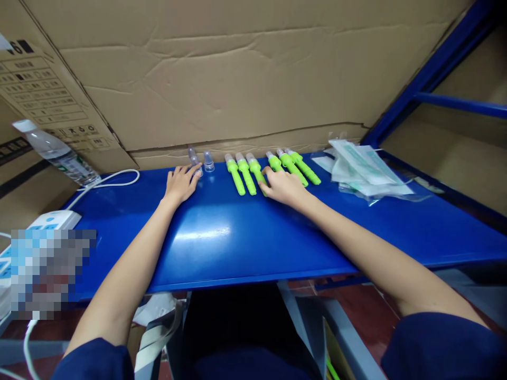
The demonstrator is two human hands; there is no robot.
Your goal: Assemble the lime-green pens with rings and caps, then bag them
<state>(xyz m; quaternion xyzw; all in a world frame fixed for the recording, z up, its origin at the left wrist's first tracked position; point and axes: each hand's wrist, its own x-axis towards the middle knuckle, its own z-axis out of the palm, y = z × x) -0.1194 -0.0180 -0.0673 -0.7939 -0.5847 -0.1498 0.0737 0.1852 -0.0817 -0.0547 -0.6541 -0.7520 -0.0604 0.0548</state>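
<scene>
My left hand (182, 182) rests on the blue table with its fingers spread. Its index finger and thumb are beside a small clear plastic cap (199, 171). Another clear cap (208, 161) stands just right of it, and one more lies behind the fingertips. My right hand (283, 184) is curled over the row of bright green plastic sticks with clear caps. Thumb and index finger close about the lower part of one green stick (255, 168). Two similar sticks lie to its left, including a green stick (236, 177); several lie right, partly under the hand.
A stack of clear-wrapped packets (364, 169) lies on the right of the blue table (222, 248). At left are a water bottle (59, 153), a white cable and a power strip (55, 219). Cardboard (237, 79) walls the back; a blue frame post (423, 79) slants at right.
</scene>
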